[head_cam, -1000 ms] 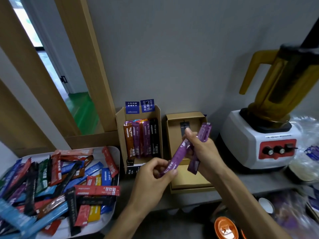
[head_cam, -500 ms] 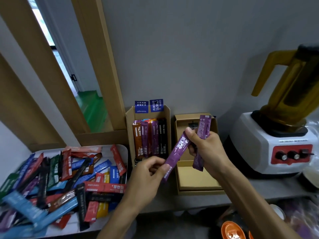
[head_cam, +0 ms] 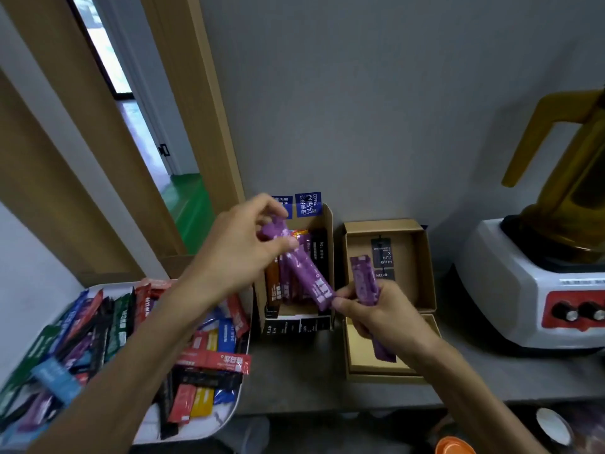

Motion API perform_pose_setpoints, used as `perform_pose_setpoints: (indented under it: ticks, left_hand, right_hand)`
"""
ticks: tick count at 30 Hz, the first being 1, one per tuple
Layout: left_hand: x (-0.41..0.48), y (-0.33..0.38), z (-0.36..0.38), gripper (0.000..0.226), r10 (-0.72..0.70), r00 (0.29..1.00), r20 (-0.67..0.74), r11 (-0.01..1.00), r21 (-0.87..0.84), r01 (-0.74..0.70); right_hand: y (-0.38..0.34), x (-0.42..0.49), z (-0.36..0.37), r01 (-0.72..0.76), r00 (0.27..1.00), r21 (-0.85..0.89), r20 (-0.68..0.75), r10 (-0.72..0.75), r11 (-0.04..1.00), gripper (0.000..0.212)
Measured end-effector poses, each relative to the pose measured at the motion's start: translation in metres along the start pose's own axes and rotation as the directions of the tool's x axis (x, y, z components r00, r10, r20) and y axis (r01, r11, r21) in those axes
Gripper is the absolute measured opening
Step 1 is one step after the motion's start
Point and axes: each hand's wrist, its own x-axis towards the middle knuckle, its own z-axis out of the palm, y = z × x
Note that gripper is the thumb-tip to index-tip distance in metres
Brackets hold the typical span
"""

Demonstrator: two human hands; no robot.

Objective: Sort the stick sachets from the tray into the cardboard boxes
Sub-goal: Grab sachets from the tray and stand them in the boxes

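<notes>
Purple sachet tilted above sachet-filled box; second purple sachet over open box.

Two boxes, one tray, one blender

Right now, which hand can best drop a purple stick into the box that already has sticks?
Probably the left hand: its fingers pinch a purple sachet right at the fuller box. The right hand holds a second sachet lower, before the emptier box.

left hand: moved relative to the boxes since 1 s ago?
Yes. The left hand has gone up and back, from below the front edge of the sachet-filled box to its top left corner by the blue labels, pinching a purple sachet.
</notes>
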Motion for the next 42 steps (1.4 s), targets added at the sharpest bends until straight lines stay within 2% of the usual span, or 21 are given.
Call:
perform_pose_setpoints:
  ticks: [1, 4, 6, 9, 13, 17, 20, 22, 24, 26, 28, 31, 32, 34, 35, 36, 37, 38, 39, 42]
  left_hand:
    - [0.015, 0.000, 0.001, 0.026, 0.018, 1.000, 0.001, 0.996, 0.085, -0.018]
    - [0.046, -0.011, 0.022, 0.019, 0.015, 0.984, 0.180, 0.910, 0.406, -0.088]
    - [0.052, -0.029, 0.044, 0.014, 0.019, 0.972, 0.234, 0.849, 0.510, -0.140]
    - [0.049, -0.054, 0.071, 0.027, 0.045, 0.974, 0.223, 0.872, 0.466, -0.147]
    - [0.053, -0.069, 0.085, 0.052, 0.113, 0.987, 0.112, 0.857, 0.491, -0.154]
    - [0.053, -0.075, 0.091, 0.061, 0.137, 0.990, 0.042, 0.798, 0.587, -0.135]
    - [0.046, -0.073, 0.093, 0.058, 0.174, 0.985, -0.012, 0.763, 0.634, -0.127]
    - [0.037, -0.073, 0.098, 0.053, 0.224, 0.975, 0.011, 0.700, 0.694, -0.169]
    - [0.028, -0.074, 0.105, 0.054, 0.278, 0.957, 0.078, 0.541, 0.811, -0.223]
    - [0.021, -0.077, 0.111, 0.048, 0.286, 0.951, 0.116, 0.432, 0.870, -0.237]
    - [0.020, -0.079, 0.116, 0.035, 0.295, 0.948, 0.116, 0.395, 0.889, -0.232]
    - [0.021, -0.077, 0.116, 0.036, 0.295, 0.946, 0.133, 0.384, 0.890, -0.245]
    - [0.019, -0.074, 0.114, 0.038, 0.292, 0.948, 0.123, 0.411, 0.879, -0.241]
    - [0.010, -0.063, 0.107, 0.043, 0.300, 0.950, 0.083, 0.539, 0.807, -0.241]
    - [0.004, -0.054, 0.101, 0.039, 0.294, 0.954, 0.064, 0.673, 0.694, -0.255]
    - [-0.002, -0.041, 0.095, 0.031, 0.243, 0.969, 0.053, 0.838, 0.492, -0.237]
    - [-0.009, -0.026, 0.089, 0.023, 0.176, 0.981, 0.080, 0.955, 0.230, -0.190]
    - [-0.012, -0.012, 0.085, 0.020, 0.128, 0.981, 0.144, 0.992, -0.004, -0.129]
    - [-0.014, -0.002, 0.083, 0.022, 0.113, 0.969, 0.219, 0.987, -0.135, -0.085]
    - [-0.015, 0.010, 0.079, 0.015, 0.137, 0.930, 0.340, 0.969, -0.242, -0.054]
  right_hand:
    - [0.003, 0.001, 0.003, -0.020, 1.000, -0.007, -0.014, 0.019, 1.000, 0.012]
    - [0.014, -0.001, 0.003, -0.037, 0.984, 0.045, -0.171, 0.044, 0.998, 0.015]
    - [0.020, -0.004, -0.002, -0.044, 0.967, 0.063, -0.248, 0.058, 0.997, 0.018]
    - [0.027, -0.010, -0.007, -0.053, 0.959, 0.056, -0.276, 0.067, 0.997, 0.022]
    - [0.037, -0.016, -0.011, -0.071, 0.957, 0.042, -0.278, 0.080, 0.997, 0.025]
    - [0.043, -0.019, -0.012, -0.082, 0.955, 0.089, -0.279, 0.103, 0.993, 0.029]
    - [0.044, -0.021, -0.012, -0.083, 0.952, 0.133, -0.283, 0.118, 0.988, 0.037]
    - [0.046, -0.021, -0.013, -0.086, 0.944, 0.219, -0.294, 0.149, 0.972, 0.034]
    - [0.049, -0.020, -0.013, -0.106, 0.929, 0.364, -0.294, 0.223, 0.925, 0.029]
    - [0.051, -0.020, -0.013, -0.138, 0.921, 0.461, -0.265, 0.284, 0.877, 0.035]
    - [0.051, -0.021, -0.013, -0.142, 0.934, 0.515, -0.214, 0.287, 0.845, 0.041]
    - [0.047, -0.022, -0.013, -0.081, 0.955, 0.524, -0.202, 0.217, 0.848, 0.028]
    - [0.045, -0.023, -0.013, -0.043, 0.959, 0.511, -0.220, 0.179, 0.859, 0.021]
    - [0.041, -0.026, -0.013, 0.025, 0.964, 0.473, -0.245, 0.104, 0.881, 0.017]
    - [0.038, -0.028, -0.013, 0.053, 0.968, 0.446, -0.242, 0.063, 0.894, 0.022]
    - [0.036, -0.030, -0.012, 0.071, 0.972, 0.419, -0.232, 0.031, 0.905, 0.027]
    - [0.033, -0.031, -0.010, 0.081, 0.976, 0.395, -0.216, 0.007, 0.915, 0.030]
    - [0.030, -0.033, -0.007, 0.091, 0.980, 0.369, -0.198, -0.017, 0.925, 0.030]
    - [0.026, -0.033, -0.003, 0.099, 0.983, 0.338, -0.179, -0.039, 0.936, 0.029]
    - [0.017, -0.032, 0.008, 0.102, 0.992, 0.288, -0.107, -0.074, 0.952, 0.028]
